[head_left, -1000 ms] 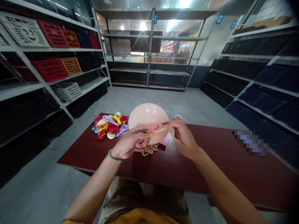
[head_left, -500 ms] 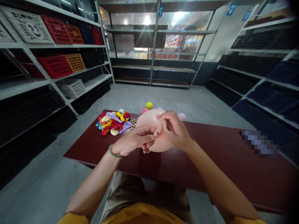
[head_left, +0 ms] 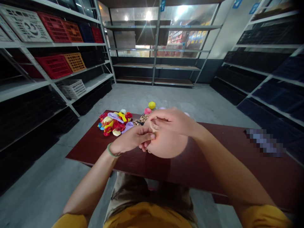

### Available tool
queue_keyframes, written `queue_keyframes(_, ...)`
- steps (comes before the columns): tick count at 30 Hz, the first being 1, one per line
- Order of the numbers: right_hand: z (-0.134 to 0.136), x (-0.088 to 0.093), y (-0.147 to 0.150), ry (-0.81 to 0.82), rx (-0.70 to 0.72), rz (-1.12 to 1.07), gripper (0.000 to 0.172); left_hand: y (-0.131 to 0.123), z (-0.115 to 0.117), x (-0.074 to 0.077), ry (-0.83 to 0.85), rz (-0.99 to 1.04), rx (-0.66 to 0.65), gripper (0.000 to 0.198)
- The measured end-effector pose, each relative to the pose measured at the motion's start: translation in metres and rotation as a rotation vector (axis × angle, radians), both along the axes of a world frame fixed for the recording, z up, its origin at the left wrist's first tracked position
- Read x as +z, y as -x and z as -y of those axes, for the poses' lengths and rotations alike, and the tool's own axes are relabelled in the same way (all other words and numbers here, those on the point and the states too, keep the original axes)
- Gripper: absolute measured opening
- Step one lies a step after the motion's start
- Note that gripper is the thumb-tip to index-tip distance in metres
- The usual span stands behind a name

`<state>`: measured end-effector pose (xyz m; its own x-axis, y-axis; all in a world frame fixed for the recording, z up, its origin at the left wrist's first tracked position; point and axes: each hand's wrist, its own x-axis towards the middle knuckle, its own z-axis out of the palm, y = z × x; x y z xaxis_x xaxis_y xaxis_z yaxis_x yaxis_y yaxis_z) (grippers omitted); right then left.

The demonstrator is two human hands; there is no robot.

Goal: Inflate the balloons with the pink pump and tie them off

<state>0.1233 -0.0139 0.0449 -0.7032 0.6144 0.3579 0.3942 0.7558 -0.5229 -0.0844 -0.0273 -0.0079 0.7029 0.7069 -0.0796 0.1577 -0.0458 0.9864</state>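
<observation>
An inflated peach balloon point(head_left: 167, 145) hangs just above the dark red table point(head_left: 213, 164), held between both hands. My left hand point(head_left: 130, 141), with a green band at the wrist, pinches the balloon's neck with its fingers closed. My right hand point(head_left: 172, 122) lies over the top of the balloon, its fingers curled around the stretched neck beside my left fingertips. The knot area itself is hidden by the fingers.
A heap of flat coloured balloons point(head_left: 114, 123) lies at the table's far left. Small inflated yellow point(head_left: 152, 105) and pink point(head_left: 148, 111) balloons rest on the floor beyond. Metal shelving with red, orange and white crates point(head_left: 54, 65) lines the left; dark shelves line the right.
The balloon has swung down from behind my hands to below them, nearer to me. My right hand moved left over its top, closing the stretched neck in toward my left fingers.
</observation>
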Motion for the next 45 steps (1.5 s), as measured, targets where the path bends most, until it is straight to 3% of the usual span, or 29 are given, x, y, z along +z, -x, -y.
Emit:
queue_keyframes(4,0.000,0.012,0.015,0.093,-0.001,0.074,0.021,0.001,0.005,0.001,-0.059,0.015,0.035,0.035)
queue_keyframes(12,0.000,0.000,0.023,0.109,0.031,-0.017,0.019,-0.003,0.012,-0.010,-0.025,0.133,0.194,0.042)
queue_keyframes(17,0.004,0.001,0.014,0.137,-0.056,-0.081,0.019,0.001,0.008,-0.015,0.023,0.193,0.216,0.043)
queue_keyframes(26,0.021,-0.006,0.000,-0.183,-0.253,0.028,0.003,-0.001,0.003,-0.020,0.174,0.421,0.397,0.032)
queue_keyframes(31,0.034,-0.027,0.009,-0.356,-0.200,0.024,0.008,-0.004,0.000,-0.024,0.204,0.518,0.456,0.031)
queue_keyframes(35,0.038,-0.040,0.005,-0.354,-0.176,0.023,0.008,-0.004,0.001,-0.023,0.202,0.534,0.480,0.030)
queue_keyframes(39,0.036,-0.030,-0.004,-0.349,-0.205,0.081,0.015,-0.003,0.001,-0.027,0.168,0.483,0.455,0.029)
queue_keyframes(45,0.030,-0.012,0.000,-0.554,-0.313,0.102,0.024,-0.003,0.000,-0.033,0.099,0.461,0.399,0.026)
